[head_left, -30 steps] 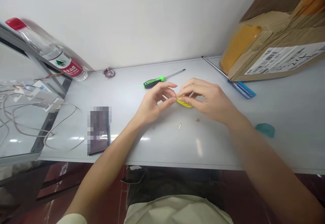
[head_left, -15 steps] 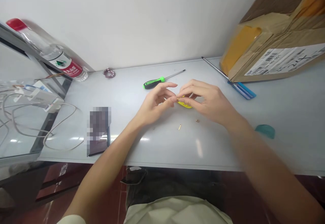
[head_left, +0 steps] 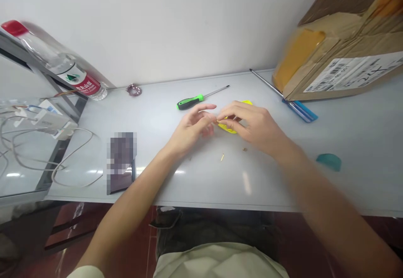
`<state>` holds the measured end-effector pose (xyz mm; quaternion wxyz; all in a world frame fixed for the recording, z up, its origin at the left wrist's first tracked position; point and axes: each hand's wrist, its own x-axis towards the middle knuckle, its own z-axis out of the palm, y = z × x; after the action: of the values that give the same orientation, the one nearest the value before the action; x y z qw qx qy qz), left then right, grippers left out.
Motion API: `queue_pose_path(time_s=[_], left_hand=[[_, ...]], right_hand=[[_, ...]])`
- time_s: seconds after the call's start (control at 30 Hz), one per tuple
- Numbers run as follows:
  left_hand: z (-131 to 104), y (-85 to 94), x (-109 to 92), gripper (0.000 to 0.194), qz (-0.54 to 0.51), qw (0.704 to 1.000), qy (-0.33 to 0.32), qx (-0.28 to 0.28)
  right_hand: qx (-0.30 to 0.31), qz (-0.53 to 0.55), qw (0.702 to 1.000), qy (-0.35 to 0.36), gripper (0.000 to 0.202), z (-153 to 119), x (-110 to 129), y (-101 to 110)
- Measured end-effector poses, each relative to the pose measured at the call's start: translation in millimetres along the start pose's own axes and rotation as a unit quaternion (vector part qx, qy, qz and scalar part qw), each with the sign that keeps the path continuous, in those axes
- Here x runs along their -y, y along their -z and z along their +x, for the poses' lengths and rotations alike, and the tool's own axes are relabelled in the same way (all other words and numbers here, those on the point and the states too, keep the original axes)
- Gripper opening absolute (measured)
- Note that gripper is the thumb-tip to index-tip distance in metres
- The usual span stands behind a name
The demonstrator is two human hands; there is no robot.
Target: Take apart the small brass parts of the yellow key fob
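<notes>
Left hand point(head_left: 192, 129) and right hand point(head_left: 252, 127) both pinch the yellow part point(head_left: 229, 128); risk — tiny brass piece slipping from fingertips; joining loose pin point(head_left: 222, 157) on the table point(head_left: 201, 177).

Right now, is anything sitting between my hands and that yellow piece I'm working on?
Nothing visible is in the way: the left hand and right hand already meet at the yellow piece, fingertips pinching at its edge.

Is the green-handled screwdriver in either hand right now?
No. The green-handled screwdriver lies on the table beyond the left hand and right hand, touched by neither.
</notes>
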<state>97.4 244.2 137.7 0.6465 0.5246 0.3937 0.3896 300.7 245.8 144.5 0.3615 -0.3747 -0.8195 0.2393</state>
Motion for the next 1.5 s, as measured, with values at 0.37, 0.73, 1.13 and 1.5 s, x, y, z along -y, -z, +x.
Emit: queue_pose_path(time_s=[0.37, 0.73, 1.13, 1.5], left_hand=[[0.2, 0.4, 4.1, 0.036, 0.07, 0.994, -0.084, 0.016], [-0.1, -1.0, 2.2, 0.026, 0.027, 0.999, -0.019, 0.021], [-0.1, -0.2, -2.0, 0.032, 0.027, 0.999, 0.035, -0.004], [-1.8, -1.1, -1.6, 0.031, 0.086, 0.996, -0.036, 0.009]], right_hand=[[-0.004, 0.031, 0.999, -0.008, 0.012, 0.3, -4.3, -0.1], [0.034, -0.03, 0.999, -0.018, 0.016, -2.5, -3.2, -0.9], [0.018, -0.037, 0.999, -0.017, 0.016, -1.9, -7.9, -5.2], [0.027, -0.026, 0.998, -0.04, 0.018, -1.5, -5.3, -2.6]])
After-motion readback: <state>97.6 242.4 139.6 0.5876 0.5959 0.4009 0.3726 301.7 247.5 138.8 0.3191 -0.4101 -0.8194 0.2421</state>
